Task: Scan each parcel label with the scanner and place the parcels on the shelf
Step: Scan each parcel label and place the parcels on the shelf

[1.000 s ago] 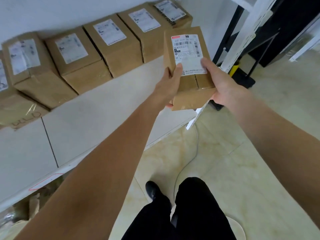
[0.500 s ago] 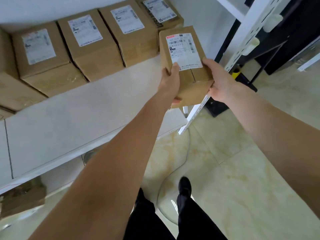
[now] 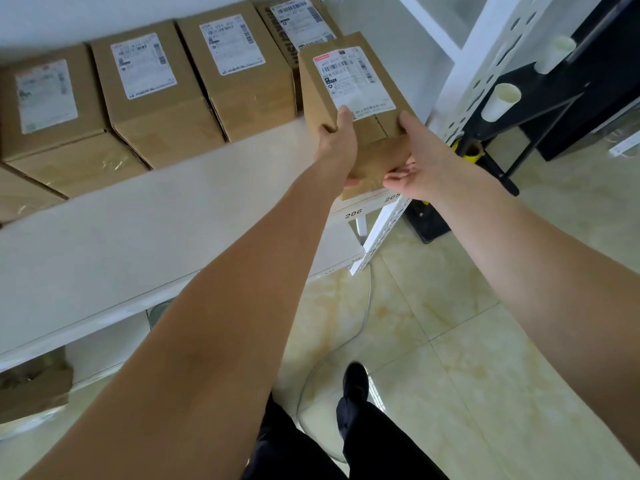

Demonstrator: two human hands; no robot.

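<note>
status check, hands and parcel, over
Left hand and right hand grip the parcel at the shelf front edge. Label up. Row of boxes behind, slot at right end open.

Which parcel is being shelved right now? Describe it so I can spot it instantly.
Start at the white shelf with its row of brown labelled boxes along the wall. At the row's right end, near the upright post, is the parcel. It alone is held, by the left hand and right hand.
</note>
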